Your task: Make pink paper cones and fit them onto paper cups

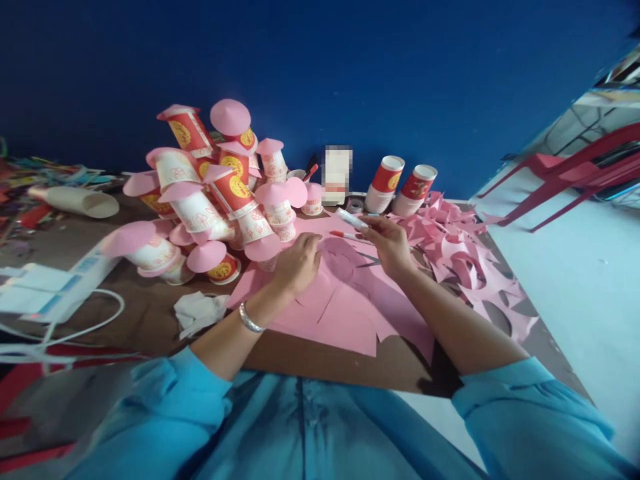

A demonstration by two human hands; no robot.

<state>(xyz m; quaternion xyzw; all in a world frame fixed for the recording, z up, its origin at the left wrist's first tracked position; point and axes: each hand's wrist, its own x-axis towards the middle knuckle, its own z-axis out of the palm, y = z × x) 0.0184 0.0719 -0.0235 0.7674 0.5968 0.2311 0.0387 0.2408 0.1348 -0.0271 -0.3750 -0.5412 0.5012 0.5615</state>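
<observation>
My right hand (391,243) is closed on a small white tube (351,218) above pink paper sheets (325,327). To its left, my left hand (300,263) is over the sheets with its fingers curled; whether it holds anything is hidden. Between the hands, a red-and-white pen (345,235) and dark scissors (367,259) lie on the paper. Curved outlines show on the top sheet. Beyond my left hand stands a pile of paper cups (233,193), several capped with pink paper cones (230,117).
Two cup stacks (385,183) stand near the blue wall. Pink scraps (465,253) cover the table's right side. At left are a power strip (75,283) with cables, a cardboard tube (83,201) and crumpled tissue (200,312). A red chair (565,163) is at right.
</observation>
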